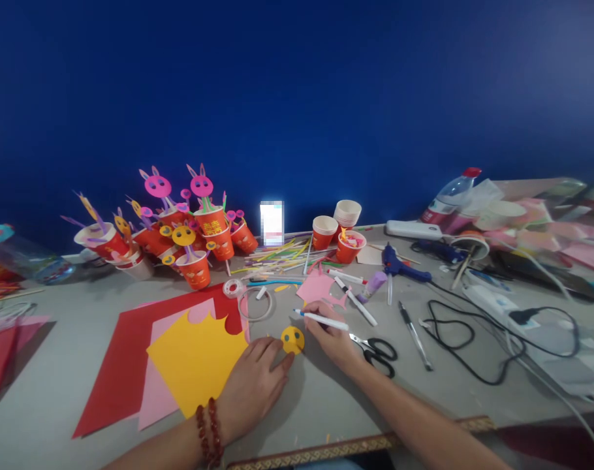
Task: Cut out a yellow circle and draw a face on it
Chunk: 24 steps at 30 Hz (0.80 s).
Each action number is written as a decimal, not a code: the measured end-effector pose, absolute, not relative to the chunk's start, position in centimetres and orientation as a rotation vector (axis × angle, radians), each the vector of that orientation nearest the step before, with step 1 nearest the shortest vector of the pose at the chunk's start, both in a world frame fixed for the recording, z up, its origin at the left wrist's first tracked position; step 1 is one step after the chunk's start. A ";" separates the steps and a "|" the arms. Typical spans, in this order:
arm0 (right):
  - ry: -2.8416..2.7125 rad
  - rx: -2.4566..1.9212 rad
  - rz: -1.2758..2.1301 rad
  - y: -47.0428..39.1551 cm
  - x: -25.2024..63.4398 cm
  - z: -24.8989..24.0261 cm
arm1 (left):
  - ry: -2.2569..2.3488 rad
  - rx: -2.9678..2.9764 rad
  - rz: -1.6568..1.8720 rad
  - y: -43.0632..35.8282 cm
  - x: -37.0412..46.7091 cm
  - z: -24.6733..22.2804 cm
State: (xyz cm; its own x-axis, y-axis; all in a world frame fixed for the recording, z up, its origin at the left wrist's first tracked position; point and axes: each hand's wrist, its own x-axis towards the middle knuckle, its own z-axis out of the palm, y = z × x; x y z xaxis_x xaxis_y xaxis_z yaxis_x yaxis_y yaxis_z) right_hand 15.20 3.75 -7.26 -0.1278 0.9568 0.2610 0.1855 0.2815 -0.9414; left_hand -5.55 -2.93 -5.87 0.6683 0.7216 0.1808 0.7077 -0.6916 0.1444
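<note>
The left hand (258, 385) touches a yellow disc (292, 340); the right (329, 333) holds what looks like a marker (326, 320), scissors (375, 351) nearby.

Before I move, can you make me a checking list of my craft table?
Surface: grey table, with a yellow sheet lying over pink and red paper.
Job's things: yellow disc with two dark eyes; blue-tipped marker, its tip off the disc.
Clutter: scissors by the right wrist, glue gun and paper cups farther back.
Hands: left hand touches the disc; right hand holds the marker.
Cables: black cord looped at right.
Surroundings: blue wall; other people, nothing seen.
</note>
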 end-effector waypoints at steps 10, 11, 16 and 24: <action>-1.395 -1.040 1.059 4.0 15.7 -7.4 | 1.313 2.576 0.611 0.2 -7.8 -4.2; -1.377 -1.031 1.065 4.0 15.7 -7.3 | 1.387 2.553 0.594 1.2 -8.2 -3.8; -1.378 -0.981 1.101 4.0 15.9 -6.8 | 1.674 2.609 0.464 6.4 -8.5 -3.8; -1.397 -0.973 1.111 3.9 16.0 -6.8 | 1.827 2.594 0.481 9.3 -6.8 -6.1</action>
